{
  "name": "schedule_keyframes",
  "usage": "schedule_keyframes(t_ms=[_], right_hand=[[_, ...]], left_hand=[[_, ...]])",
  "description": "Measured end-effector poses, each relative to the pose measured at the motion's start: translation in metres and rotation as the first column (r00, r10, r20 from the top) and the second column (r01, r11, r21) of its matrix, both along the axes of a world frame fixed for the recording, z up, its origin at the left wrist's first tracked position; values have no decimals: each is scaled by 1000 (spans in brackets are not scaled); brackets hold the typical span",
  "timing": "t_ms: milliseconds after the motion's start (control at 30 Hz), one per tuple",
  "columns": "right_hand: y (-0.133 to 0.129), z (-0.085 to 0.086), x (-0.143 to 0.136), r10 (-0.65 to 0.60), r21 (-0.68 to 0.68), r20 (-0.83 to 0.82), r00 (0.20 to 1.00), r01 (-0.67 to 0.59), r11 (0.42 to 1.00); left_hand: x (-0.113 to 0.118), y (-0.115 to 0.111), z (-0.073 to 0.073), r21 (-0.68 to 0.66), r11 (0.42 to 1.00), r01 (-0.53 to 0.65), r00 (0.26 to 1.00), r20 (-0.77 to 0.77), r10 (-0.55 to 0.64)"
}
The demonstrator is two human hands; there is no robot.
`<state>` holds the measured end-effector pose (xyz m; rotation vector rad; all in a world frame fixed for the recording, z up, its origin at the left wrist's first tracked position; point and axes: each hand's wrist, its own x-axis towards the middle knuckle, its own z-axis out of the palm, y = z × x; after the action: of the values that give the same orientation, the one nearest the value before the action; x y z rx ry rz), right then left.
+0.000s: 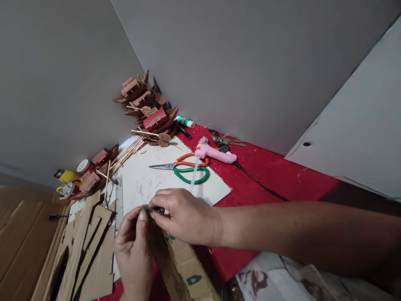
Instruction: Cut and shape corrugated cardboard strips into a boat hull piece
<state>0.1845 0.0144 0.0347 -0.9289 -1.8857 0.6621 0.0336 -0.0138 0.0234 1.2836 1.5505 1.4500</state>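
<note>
My left hand (136,236) is closed in a pinch, thumb and fingertips on one end of a small thin dark piece (151,209). From the other side, my right hand (184,215) grips the same piece between thumb and fingers. What it is made of is hard to make out; a pale bit shows by the right fingers. Right below both hands is a cardboard box (191,267) with green print. Beyond them, scissors (172,166) with one orange and one green handle lie on a white board (138,184). A pink glue gun (216,154) rests beside the handles.
Brown model boats (156,121) stand against the wall, with more at the left. Cut cardboard strips (84,246), a steel ruler (119,202) and thin sticks (130,152) lie left. A black cord (260,180) crosses the red tabletop (260,167). Keys (232,142) lie behind.
</note>
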Motion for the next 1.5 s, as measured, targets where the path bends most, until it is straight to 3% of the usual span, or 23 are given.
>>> schedule_keyframes(t_ms=[67, 233, 467, 767, 1167, 1300, 1500], right_hand=[[0, -1, 0, 2, 18, 3, 1000, -2, 1000], [1, 1, -1, 10, -26, -40, 999, -11, 1000], [-2, 3, 6, 8, -102, -12, 1000, -10, 995], [-4, -17, 6, -10, 102, 34, 999, 6, 995], [-4, -24, 1, 40, 166, -46, 998, -32, 986], [-4, -19, 1, 34, 116, -68, 997, -26, 993], [-6, 0, 12, 90, -148, -58, 994, -98, 984]], left_hand=[[2, 0, -1, -8, 1000, 17, 999, 50, -17], [8, -3, 1, 45, 998, -36, 998, -55, 38], [6, -1, 1, 55, 998, -31, 998, -46, 33], [3, -4, -5, -7, 1000, 18, 1000, 1, -18], [8, -8, -10, 57, 998, -23, 999, -28, 24], [10, -8, -5, 83, 997, -8, 996, -82, 15], [11, -9, 0, 116, 993, 38, 998, -57, -32]])
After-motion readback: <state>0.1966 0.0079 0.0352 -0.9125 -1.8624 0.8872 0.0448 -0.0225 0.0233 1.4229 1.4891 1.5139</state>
